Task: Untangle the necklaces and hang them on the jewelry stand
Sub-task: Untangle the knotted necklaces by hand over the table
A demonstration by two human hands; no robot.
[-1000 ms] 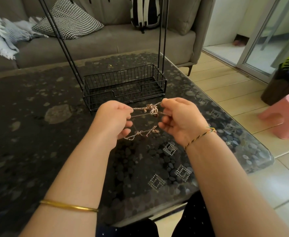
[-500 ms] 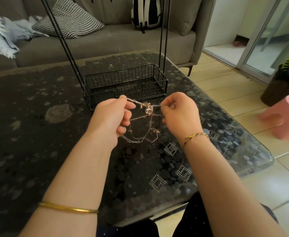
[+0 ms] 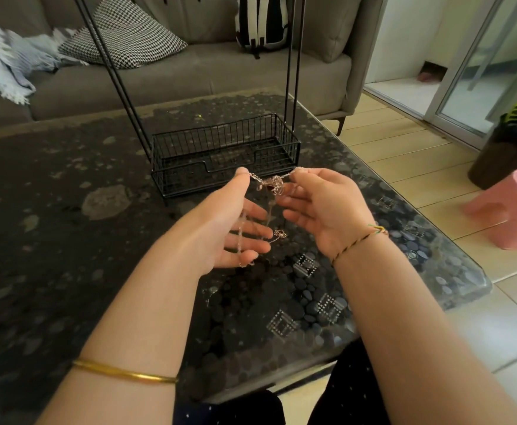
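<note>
Our left hand (image 3: 235, 222) and right hand (image 3: 321, 210) each pinch an end of the tangled rose-gold chain necklaces (image 3: 271, 183), other fingers spread; strands dangle between our palms, near the black wire jewelry stand (image 3: 183, 179).

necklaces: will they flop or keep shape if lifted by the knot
Probably floppy: the necklaces sag in slack loops over the left hand. Likely light: fingertip pinches by it and the right hand carry them. Maybe snag-prone: thin chains bunch midway.
</note>
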